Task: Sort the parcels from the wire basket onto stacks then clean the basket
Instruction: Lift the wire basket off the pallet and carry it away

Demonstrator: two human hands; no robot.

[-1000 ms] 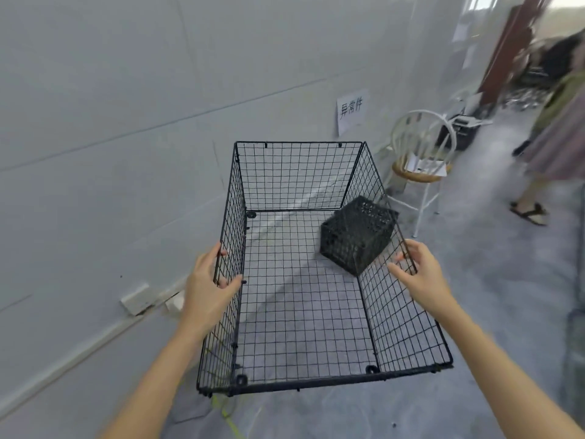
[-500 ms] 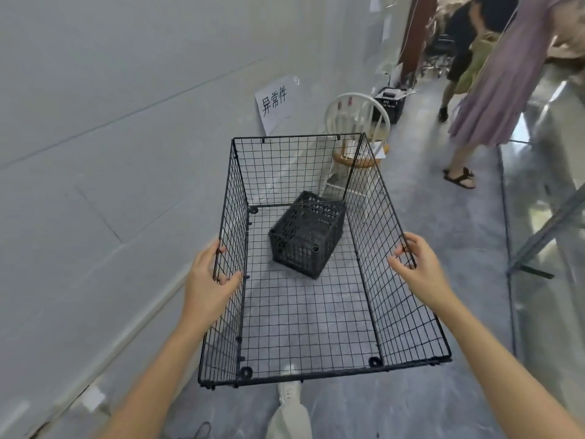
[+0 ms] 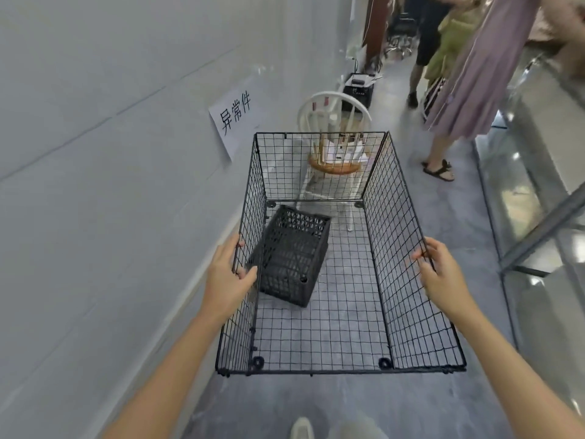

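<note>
Two hands hold one wire basket (image 3: 342, 372): left hand (image 3: 226, 280) curled over its left rim, right hand (image 3: 441, 277) over its right. Black crate (image 3: 291, 258) inside, beside the left hand. Wall (image 3: 110, 185) close left; chair (image 3: 332, 106) just ahead; floor (image 3: 459, 213) open rightward.

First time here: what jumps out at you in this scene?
A big black wire basket fills the middle, its side walls gripped by the left hand and right hand. A small black crate shows through the mesh near the left wall; a white chair stands beyond the far end.
</note>
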